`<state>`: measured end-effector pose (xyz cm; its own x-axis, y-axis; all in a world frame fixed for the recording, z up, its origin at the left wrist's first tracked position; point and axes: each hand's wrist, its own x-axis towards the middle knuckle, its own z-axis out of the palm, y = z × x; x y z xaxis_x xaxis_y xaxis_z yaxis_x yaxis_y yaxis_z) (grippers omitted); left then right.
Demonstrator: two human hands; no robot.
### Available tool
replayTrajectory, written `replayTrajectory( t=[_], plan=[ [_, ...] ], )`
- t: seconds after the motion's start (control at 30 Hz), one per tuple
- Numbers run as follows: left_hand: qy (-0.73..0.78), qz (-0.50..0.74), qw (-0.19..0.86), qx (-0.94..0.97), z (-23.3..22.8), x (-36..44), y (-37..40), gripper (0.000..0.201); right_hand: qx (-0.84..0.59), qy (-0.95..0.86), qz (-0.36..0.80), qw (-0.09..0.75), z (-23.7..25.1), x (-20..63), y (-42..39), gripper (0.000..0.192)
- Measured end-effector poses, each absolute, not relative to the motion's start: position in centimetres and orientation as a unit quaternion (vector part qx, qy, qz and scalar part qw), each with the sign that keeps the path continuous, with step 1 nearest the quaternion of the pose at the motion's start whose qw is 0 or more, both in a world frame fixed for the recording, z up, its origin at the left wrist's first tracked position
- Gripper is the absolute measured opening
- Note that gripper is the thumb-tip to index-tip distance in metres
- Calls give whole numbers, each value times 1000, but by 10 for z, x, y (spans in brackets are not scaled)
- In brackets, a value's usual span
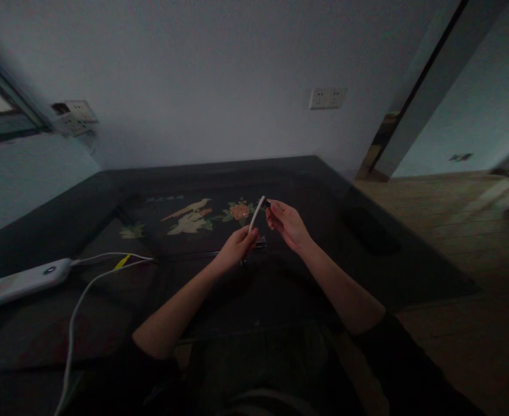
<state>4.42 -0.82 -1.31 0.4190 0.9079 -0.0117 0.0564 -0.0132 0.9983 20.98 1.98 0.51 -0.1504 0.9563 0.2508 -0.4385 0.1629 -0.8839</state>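
Note:
My left hand (238, 245) is closed round the lower end of a slim white stick-like object (256, 214), which tilts up and to the right. In a pinch, my right hand (287, 222) holds a small black piece (267, 203) right beside the stick's upper end. Whether the two are joined cannot be made out in the dim light. A small shiny item (260, 243) shows just right of my left hand. Both hands are over the dark glossy table (289, 289).
A white power strip (24, 283) lies on the table's left, its white cable (74, 323) running to the near edge. Bird and flower decorations (189, 219) are on the tabletop. Wall sockets (327, 98) are on the wall behind. Wooden floor (427, 219) lies to the right.

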Motion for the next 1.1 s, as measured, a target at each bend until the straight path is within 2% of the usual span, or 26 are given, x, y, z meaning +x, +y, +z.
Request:
replayTrajectory(
  t=[0.37, 0.67, 0.9, 1.1],
  plan=[
    [402, 364, 540, 644, -22, 44, -3, 37, -272, -478, 589, 592, 6, 209, 18, 43],
    [424, 353, 459, 696, -17, 43, -9, 36, -281, -483, 577, 596, 8, 208, 17, 40],
    [402, 342, 447, 722, -15, 45, -13, 36, -287, -476, 581, 595, 6, 208, 18, 44],
    [407, 351, 453, 711, -19, 46, -11, 42, -277, -474, 590, 592, 5, 208, 19, 37]
  ],
)
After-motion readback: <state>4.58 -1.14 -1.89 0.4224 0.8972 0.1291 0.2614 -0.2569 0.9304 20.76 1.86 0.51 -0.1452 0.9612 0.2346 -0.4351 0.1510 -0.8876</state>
